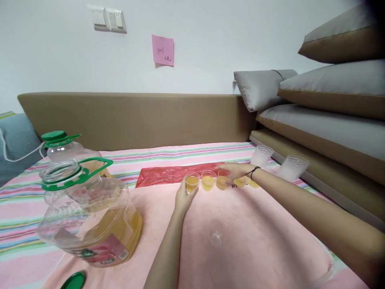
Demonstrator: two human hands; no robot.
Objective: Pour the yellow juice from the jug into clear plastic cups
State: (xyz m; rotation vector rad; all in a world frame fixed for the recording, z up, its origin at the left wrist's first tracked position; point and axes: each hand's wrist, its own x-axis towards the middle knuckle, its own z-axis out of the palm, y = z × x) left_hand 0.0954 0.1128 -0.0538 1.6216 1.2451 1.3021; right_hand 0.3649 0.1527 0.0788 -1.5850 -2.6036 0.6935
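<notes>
Several small clear cups of yellow liquid stand in a row on a pink cloth (168,224). Fingers of my left hand (185,196) wrap round the leftmost cup (192,183). Beside it stands another filled cup (208,182), untouched. My right hand (233,172) reaches over the row with its fingers curved around the third cup (221,184); it partly covers that cup. More filled cups (240,182) show under my right wrist. A clear round lid or dish (217,232) lies nearer on the cloth.
On the left are an open large jug of yellow liquid (105,228), a green-capped jug (64,150) and a green cap (74,281). Red plastic (168,175) lies behind the cups. Stacked empty cups (293,167) lean at the right, near piled cushions (331,124).
</notes>
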